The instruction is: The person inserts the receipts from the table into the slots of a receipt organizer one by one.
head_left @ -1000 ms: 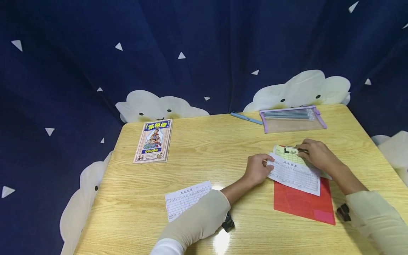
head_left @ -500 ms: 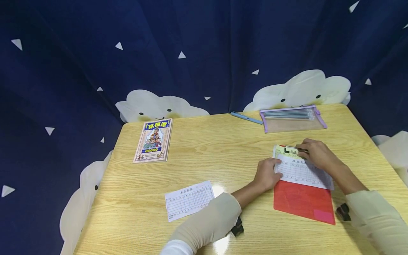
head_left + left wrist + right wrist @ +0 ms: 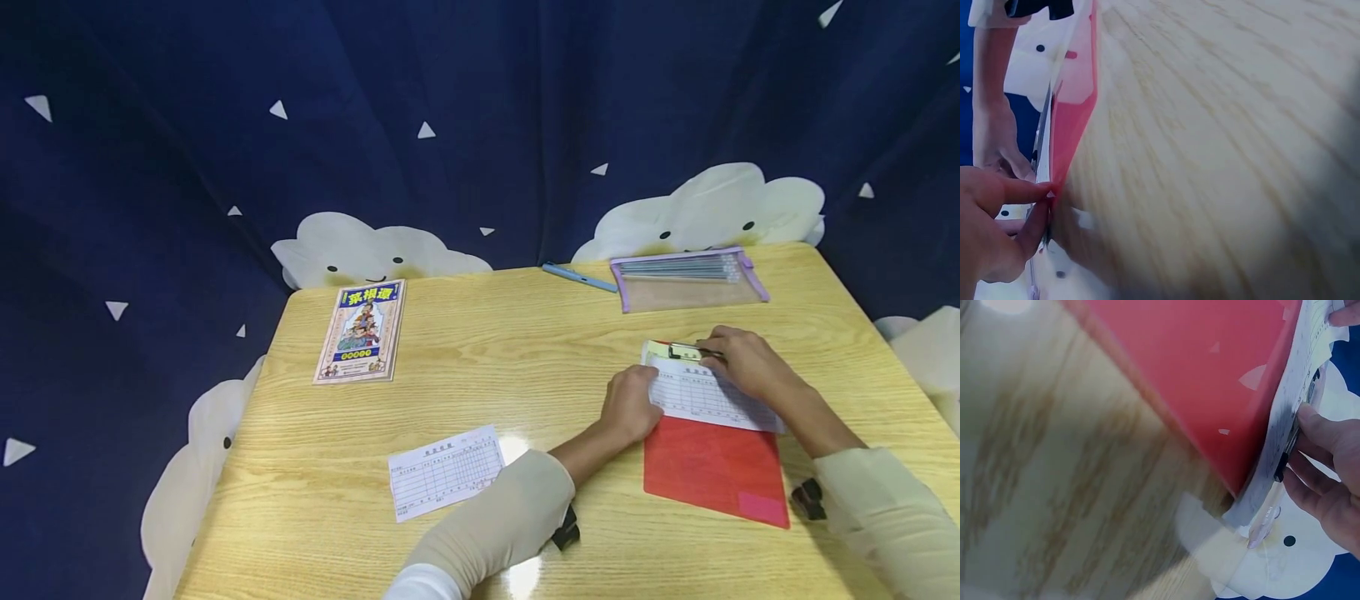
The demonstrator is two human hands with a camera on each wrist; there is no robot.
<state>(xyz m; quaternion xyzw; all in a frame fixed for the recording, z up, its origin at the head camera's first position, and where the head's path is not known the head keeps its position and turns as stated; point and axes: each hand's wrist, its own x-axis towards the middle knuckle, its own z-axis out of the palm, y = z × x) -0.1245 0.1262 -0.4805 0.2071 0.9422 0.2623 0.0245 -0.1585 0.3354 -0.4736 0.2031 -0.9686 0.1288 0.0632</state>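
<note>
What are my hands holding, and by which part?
Left hand: the top sheet on the board, by its left edge; can't tell whether the board is pinched too. Right hand: the clip, toward its right end.

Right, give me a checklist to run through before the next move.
1. Right hand on the metal clip: ok, fingers gripping it.
2. White form steadied: ok, left hand pinches at its left edge.
3. Form's top edge under the clip: cannot tell; it lies close, but the right hand covers part.
4. Both white forms on the red board: not ok; the second form lies apart on the table.
5. Board clear of pen and pencil pouch: ok, both lie beyond it.
</note>
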